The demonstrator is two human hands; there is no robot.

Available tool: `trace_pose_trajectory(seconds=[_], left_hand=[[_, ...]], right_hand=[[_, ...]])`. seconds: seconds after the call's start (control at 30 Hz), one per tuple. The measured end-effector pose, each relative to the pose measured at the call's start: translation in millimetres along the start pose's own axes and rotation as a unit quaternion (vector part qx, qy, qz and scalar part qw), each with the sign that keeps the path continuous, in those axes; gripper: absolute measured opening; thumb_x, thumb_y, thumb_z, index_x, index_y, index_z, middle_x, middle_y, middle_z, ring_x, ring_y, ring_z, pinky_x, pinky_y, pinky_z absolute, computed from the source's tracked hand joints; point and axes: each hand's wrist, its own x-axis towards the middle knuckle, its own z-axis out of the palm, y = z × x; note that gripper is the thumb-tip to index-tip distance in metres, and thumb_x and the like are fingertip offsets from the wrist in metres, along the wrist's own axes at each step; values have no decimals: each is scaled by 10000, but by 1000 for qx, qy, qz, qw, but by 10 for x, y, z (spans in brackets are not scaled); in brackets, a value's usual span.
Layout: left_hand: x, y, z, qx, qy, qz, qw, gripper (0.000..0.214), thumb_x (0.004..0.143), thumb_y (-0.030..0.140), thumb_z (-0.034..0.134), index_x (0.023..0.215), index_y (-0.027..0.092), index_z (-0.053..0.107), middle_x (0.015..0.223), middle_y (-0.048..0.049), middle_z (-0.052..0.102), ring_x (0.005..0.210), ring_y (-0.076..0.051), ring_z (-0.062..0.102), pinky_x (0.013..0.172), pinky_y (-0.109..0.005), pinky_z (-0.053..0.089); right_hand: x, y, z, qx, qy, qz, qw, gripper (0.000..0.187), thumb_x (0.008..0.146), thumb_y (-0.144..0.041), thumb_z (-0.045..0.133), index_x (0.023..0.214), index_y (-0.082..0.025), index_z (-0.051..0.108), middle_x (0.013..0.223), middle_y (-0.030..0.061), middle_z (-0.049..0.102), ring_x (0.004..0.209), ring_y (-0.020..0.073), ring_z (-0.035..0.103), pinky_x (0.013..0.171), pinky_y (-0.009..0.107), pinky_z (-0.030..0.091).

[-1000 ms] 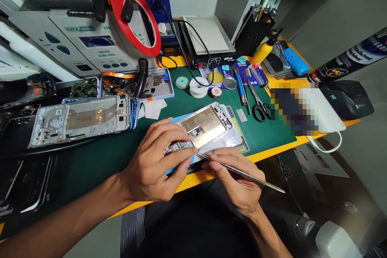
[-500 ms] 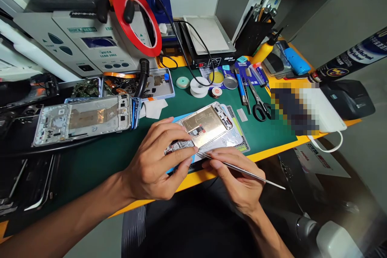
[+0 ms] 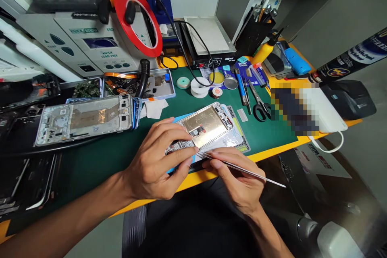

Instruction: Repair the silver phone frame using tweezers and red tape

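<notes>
An opened phone (image 3: 208,127) with its gold inner plate showing lies tilted near the front edge of the green mat. My left hand (image 3: 161,157) is closed over its near left end, fingers and thumb gripping the frame and covering part of the circuitry there. My right hand (image 3: 238,175) pinches slim metal tweezers (image 3: 248,173). Their tips meet the phone's near edge, right beside my left index fingertip; what lies between the tips is too small to make out. Beneath the phone is a pale blue and white pad (image 3: 234,139).
Stacked phone frames (image 3: 87,119) lie left, in front of a parts tray (image 3: 160,84). Solder spools (image 3: 199,87), scissors (image 3: 261,107) and a blue-handled knife (image 3: 241,86) sit behind the phone. A heating plate (image 3: 208,36) and a rework station (image 3: 90,44) stand at the back.
Both hands, the phone and the tweezers hold almost the same position. The whole view has shifted very slightly.
</notes>
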Motion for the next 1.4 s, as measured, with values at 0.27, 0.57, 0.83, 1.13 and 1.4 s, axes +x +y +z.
trace_pose_trajectory(seconds=[0.27,0.57,0.83,1.13,1.4], left_hand=[[-4,13,-15,-5,0,-4,1000,391,724,40,722,1089,179,715,1130,-122,659,1121,-311,620,1090,-619,479],[-8,20,-15,-6,3,-11,1000,409,737,53,714,1111,217,699,1122,-113,663,1116,-311,626,1087,-617,489],[5,26,-17,1,1,-16,1000,395,782,81,689,1131,265,687,1120,-101,674,1119,-300,631,1068,-629,502],[14,34,-28,-1,2,-12,1000,422,743,44,712,1122,226,694,1109,-126,677,1115,-313,637,1057,-637,510],[10,34,-18,0,2,-15,1000,440,746,47,710,1136,251,685,1115,-115,677,1106,-317,640,1049,-649,511]], right_hand=[[21,-3,-31,-11,-17,-9,1000,404,880,-21,705,1117,-337,792,1009,18,798,883,209,751,734,352,657],[25,-11,-28,-17,-16,-8,1000,391,879,-25,708,1107,-330,797,1006,24,801,877,227,755,719,372,657],[24,-19,-31,-19,-14,-8,1000,371,876,-35,713,1090,-325,806,993,35,806,877,243,757,709,381,659],[14,-10,-28,-19,-9,-10,1000,335,872,-49,723,1070,-304,810,994,43,807,880,230,758,723,364,662],[24,-9,-19,-23,-14,-14,1000,337,878,-52,720,1076,-310,808,996,49,807,887,231,755,721,366,662]])
